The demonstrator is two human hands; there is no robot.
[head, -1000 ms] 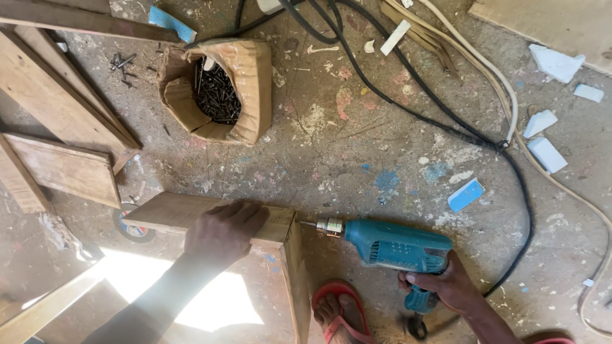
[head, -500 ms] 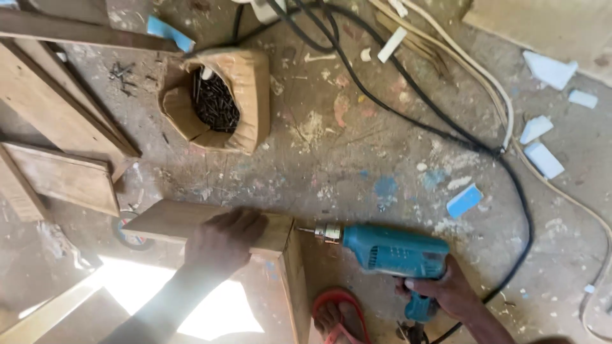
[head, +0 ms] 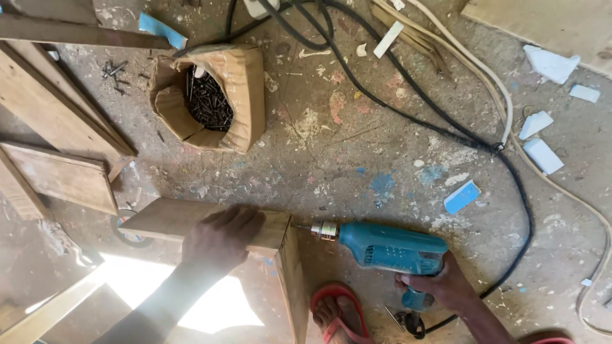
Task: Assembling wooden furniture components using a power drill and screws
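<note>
The left hand point(head: 220, 239) presses flat, fingers spread, on the top board of a pale wooden frame point(head: 280, 255) on the paint-spattered concrete floor point(head: 357, 159); the right hand point(head: 440, 286) is clenched round the grip of a teal electric drill point(head: 389, 247), its bit meeting the frame's corner; a black cable point(head: 510, 185) loops beside it; farther up sits a torn cardboard box of dark screws point(head: 207, 99); a foot in a red sandal point(head: 335, 312) rests below the drill.

Left hand point(head: 220, 239) on wooden frame point(head: 280, 239), right hand point(head: 440, 285) gripping teal drill point(head: 389, 247)
</note>
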